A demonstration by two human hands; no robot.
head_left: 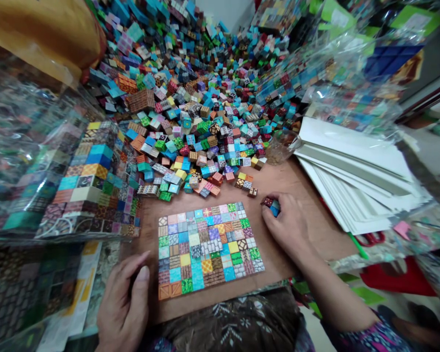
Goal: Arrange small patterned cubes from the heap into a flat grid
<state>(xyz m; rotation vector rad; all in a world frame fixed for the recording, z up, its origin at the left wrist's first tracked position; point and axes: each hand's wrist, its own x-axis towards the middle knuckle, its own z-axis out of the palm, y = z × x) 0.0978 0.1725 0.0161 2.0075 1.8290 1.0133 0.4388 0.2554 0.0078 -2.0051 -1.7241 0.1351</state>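
Note:
A flat rectangle of picture-printed blocks point(205, 248) lies in front of me on the brown board, a few blocks standing higher near its middle. To its left rests my left hand point(126, 293), thumb and fingers apart, holding nothing. My right hand point(288, 222) is closed around small printed cubes point(272, 205), dark red and blue, just right of the rectangle's upper corner. The fingers hide part of them, so I cannot tell how many there are. Beyond the rectangle, loose cubes point(245, 182) lie at the front of a large heap point(205, 112).
Clear-wrapped packs of blocks point(88, 181) stand at left, and more plastic-wrapped packs point(352, 93) at back right. White card sheets point(352, 176) are stacked on the right, by red-handled scissors point(372, 238). The brown board point(315, 239) ends close to my lap.

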